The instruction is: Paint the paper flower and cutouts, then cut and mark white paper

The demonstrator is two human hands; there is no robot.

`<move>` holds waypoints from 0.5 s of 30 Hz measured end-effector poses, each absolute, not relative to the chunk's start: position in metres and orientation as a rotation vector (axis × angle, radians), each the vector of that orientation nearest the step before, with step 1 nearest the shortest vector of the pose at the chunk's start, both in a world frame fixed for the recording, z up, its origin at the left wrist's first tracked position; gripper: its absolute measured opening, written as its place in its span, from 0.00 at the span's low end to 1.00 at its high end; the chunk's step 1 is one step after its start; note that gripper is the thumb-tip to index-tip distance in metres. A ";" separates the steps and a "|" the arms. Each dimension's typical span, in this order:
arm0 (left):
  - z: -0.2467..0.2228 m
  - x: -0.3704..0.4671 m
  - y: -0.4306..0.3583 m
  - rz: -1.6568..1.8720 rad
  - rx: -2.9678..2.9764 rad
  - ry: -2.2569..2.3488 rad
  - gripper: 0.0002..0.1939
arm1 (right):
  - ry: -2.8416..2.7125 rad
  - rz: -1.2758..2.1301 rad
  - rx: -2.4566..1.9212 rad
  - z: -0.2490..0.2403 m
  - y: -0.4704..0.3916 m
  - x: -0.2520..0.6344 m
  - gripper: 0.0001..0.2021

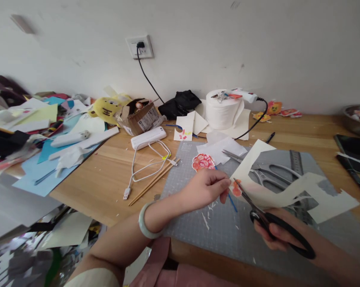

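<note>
Scissors (259, 215) sat firmly in the right hand (278, 230), blades right up against an orange shape (236, 188) on cream paper (272, 198), while the left hand (208, 187) pinched its edge over the grey cutting mat (181, 173). One red cutout (203, 162) already lay there, apparently finished; the orange shape looked part-trimmed, still joined to its paper.

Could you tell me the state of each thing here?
Cream paper sheet: cut into, pinched by the left hand
Black-handled metal scissors: in the right hand, blades at that sheet
Silver metal scissors: lying flat, partly covered
Black plug: in the white wall socket
White USB cable: both ends unplugged
Brown cardboard box: open
White paper roll: upright
</note>
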State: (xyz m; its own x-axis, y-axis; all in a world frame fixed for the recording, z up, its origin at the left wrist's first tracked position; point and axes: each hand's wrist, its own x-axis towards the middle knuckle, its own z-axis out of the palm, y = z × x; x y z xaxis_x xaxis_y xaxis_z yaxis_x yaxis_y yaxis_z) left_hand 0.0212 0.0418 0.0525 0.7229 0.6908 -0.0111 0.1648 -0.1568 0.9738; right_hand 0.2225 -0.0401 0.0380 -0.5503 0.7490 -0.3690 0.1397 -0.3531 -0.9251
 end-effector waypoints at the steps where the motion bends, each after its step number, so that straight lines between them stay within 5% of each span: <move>1: 0.053 0.021 0.042 0.545 1.706 0.689 0.18 | -1.457 1.960 -1.178 0.039 -0.040 0.222 0.32; 15: 0.055 0.024 0.040 0.658 1.743 0.805 0.17 | -1.286 1.932 -1.401 0.048 -0.044 0.220 0.32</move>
